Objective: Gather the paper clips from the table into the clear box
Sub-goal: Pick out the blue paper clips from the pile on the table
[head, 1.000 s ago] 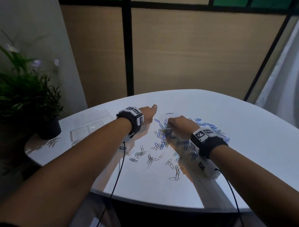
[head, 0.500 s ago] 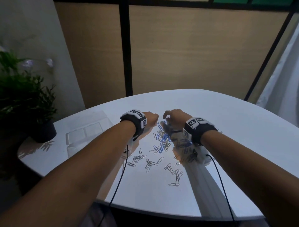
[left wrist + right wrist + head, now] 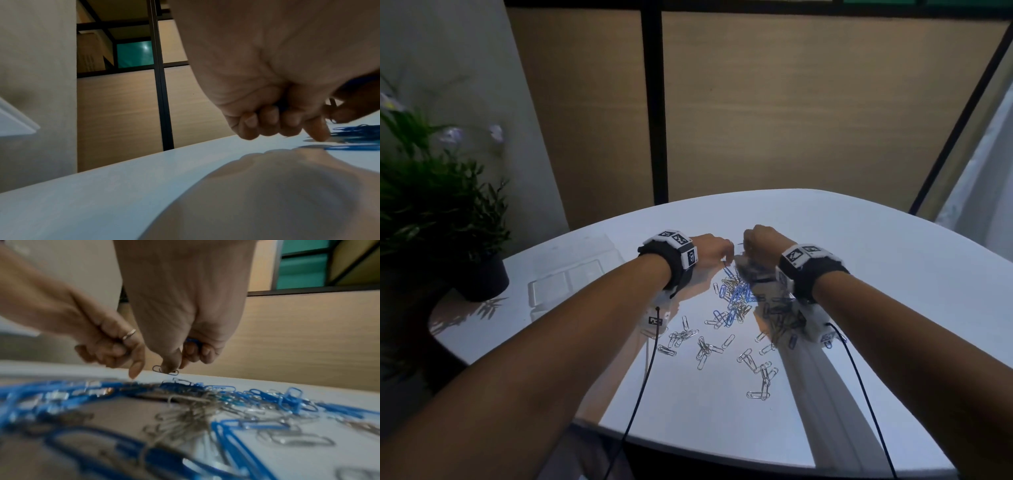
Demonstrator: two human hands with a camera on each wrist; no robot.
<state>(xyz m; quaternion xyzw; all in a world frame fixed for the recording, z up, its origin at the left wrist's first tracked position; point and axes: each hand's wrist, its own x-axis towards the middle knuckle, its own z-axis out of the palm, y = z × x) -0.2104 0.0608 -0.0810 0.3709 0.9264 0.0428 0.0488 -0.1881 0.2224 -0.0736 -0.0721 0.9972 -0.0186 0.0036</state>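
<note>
My two hands sit close together over the far edge of the paper-clip heap point(image 3: 736, 294) on the white table point(image 3: 893, 274). My left hand point(image 3: 710, 250) is curled into a loose fist with the index finger pointing down toward the clips; in the left wrist view something blue shows between the curled fingers point(image 3: 267, 116), so it holds at least one blue clip, though I cannot count what is inside. My right hand point(image 3: 762, 245) is also curled: thumb and forefinger pinch one clip point(image 3: 165, 370) just above the pile, and a bit of blue wire point(image 3: 192, 340) peeks out from the folded fingers behind it.

The clips are of two kinds, blue and silver. The dense heap between my wrists is too tangled to count. Nearer to me the scattered silver clips point(image 3: 705, 349) lie singly and in small clumps; I make out roughly twenty, but overlaps stop me giving an exact number.

One clear box point(image 3: 566, 284) lies open and flat at the left of the table, well apart from the clips, showing two shallow compartments. One potted plant point(image 3: 431, 205) in a dark pot stands at the far left edge, just beside the box. Each wrist carries one black band, each with one thin black cable point(image 3: 643, 377) trailing toward me.
</note>
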